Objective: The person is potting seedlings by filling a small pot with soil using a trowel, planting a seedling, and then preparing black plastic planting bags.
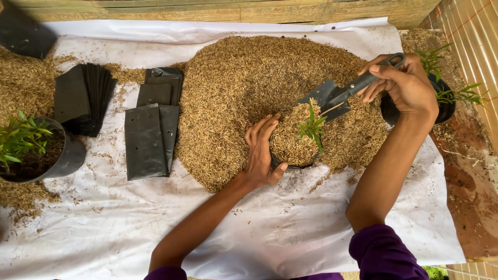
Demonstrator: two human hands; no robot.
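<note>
At far left, one black potted seedling (36,150) with green leaves, standing on scattered husk. Beside it, a fanned stack of flat black grow bags (85,96); next, further flat black bags (153,132), rectangular, unlabelled, lying overlapped on the white sheet (290,228). Centre: a large mound of tan rice husk (244,83). At its near edge, my left hand (262,150), fingers spread and curved, cupping the left side of a small black bag filled with husk (293,142), thumb against its lower rim. One green seedling (313,127) upright in that bag, just right of my fingertips. Above and right of it, a black trowel (332,96), blade tilted down toward the bag's top, close to the seedling. My right hand (402,83), fingers wrapped tight around the trowel's handle. Behind that hand, another black pot with green shoots (446,96). Surroundings: bamboo slat walls at top and right, reddish earth at right.
</note>
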